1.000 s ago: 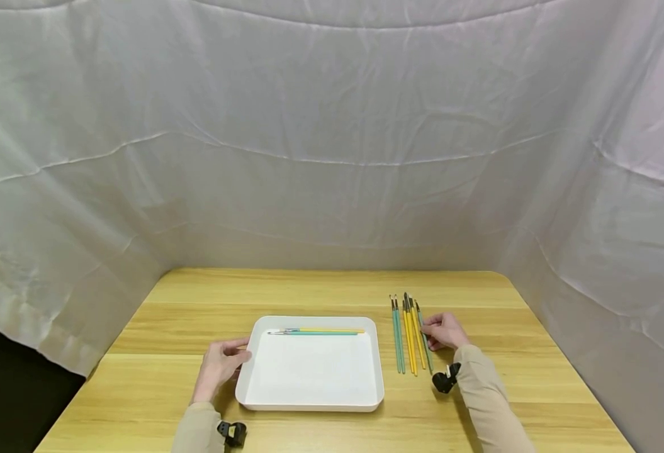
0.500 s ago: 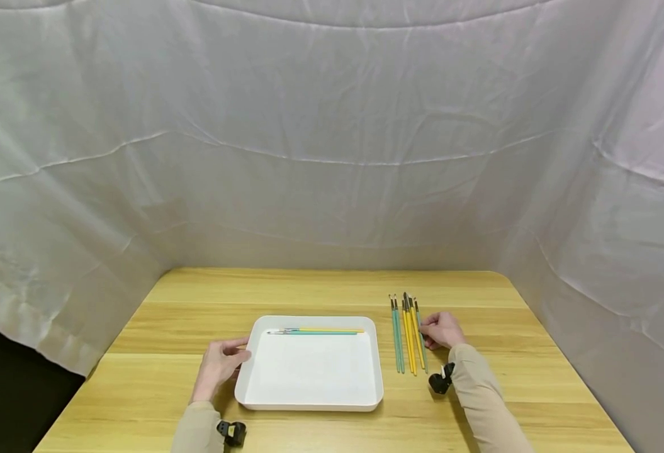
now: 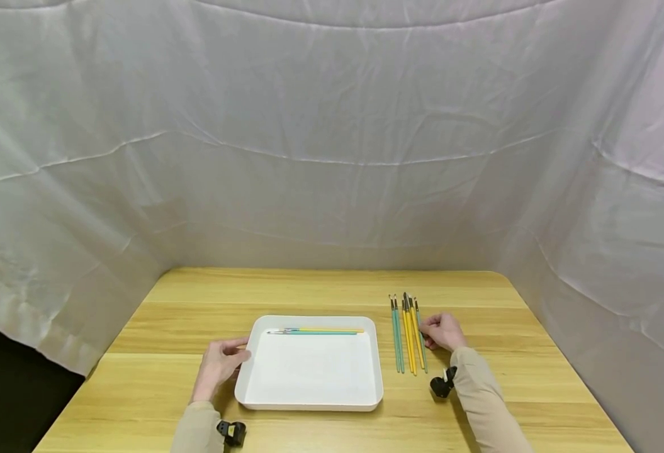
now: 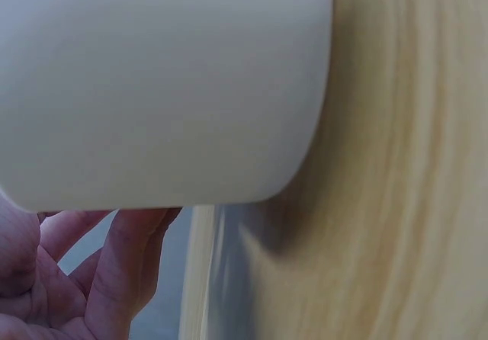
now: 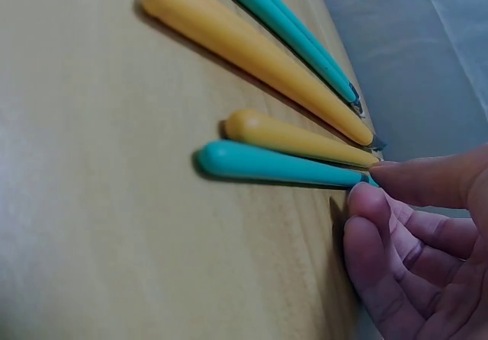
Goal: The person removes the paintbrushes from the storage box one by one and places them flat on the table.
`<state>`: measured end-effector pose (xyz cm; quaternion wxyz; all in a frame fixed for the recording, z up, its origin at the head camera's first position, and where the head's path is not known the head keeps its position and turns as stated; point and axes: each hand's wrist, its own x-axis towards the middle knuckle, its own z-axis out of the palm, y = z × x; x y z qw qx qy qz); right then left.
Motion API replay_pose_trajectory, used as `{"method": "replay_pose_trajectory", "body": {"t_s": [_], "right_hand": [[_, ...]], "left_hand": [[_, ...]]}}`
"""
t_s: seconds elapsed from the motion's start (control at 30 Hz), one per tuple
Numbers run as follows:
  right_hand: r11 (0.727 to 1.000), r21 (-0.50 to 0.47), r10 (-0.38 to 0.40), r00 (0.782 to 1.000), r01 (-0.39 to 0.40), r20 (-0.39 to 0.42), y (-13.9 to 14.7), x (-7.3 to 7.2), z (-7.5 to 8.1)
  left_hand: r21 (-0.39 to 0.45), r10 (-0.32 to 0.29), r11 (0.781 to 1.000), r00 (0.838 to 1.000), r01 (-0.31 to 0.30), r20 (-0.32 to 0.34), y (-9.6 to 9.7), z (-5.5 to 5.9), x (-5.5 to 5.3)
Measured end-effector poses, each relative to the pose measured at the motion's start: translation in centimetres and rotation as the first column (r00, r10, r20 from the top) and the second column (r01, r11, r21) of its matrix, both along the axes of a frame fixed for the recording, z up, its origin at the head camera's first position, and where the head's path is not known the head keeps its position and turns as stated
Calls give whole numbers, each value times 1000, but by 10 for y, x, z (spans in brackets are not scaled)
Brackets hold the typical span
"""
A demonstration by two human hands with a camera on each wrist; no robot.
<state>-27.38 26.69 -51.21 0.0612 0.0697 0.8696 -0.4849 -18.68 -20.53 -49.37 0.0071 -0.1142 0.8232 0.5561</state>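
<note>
My left hand [image 3: 218,366] holds the left rim of a white rectangular tray [image 3: 315,374], thumb at the edge; in the left wrist view the tray wall [image 4: 168,111] hides part of its fingers. Inside the tray a yellow paintbrush [image 3: 334,330] and a teal paintbrush [image 3: 328,334] lie crosswise near the far wall. My right hand [image 3: 444,330] pinches the rightmost teal paintbrush [image 5: 267,165] between thumb and fingers, its handle end low over or on the table. Left of it lie several yellow paintbrushes [image 3: 410,343] and two teal paintbrushes [image 3: 397,343], bristles pointing away from me.
The wooden table [image 3: 320,292] carries the tray and the row of brushes to its right. Grey curtains [image 3: 332,207] surround the table at the back and sides. Each wrist wears a small black camera [image 3: 442,382].
My right hand has shifted slightly left with the rightmost teal paintbrush, which now lies closer beside the yellow ones. The left hand stays on the tray.
</note>
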Motion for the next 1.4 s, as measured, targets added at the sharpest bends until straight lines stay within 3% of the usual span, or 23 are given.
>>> {"method": "replay_pose_trajectory", "body": {"t_s": [0.5,0.87,1.1,1.4], "right_hand": [[1000,4,5,999,-5,-41,-1,4,-1],[1000,29,5,994,-1,-110,-7,7,8],[997,53,61,981,-52,-185,-15,6,20],[979,-98,159,967,-181,-197,-34,2,39]], "left_hand": [[3,6,1000,1000,-6,6,2,0,0],[17,3,1000,1000,-3,0,2,0,-1],[10,-2,1000,1000,2,0,3,0,-1],[-3,-3,1000,1000,3,2,2,2,-1]]}}
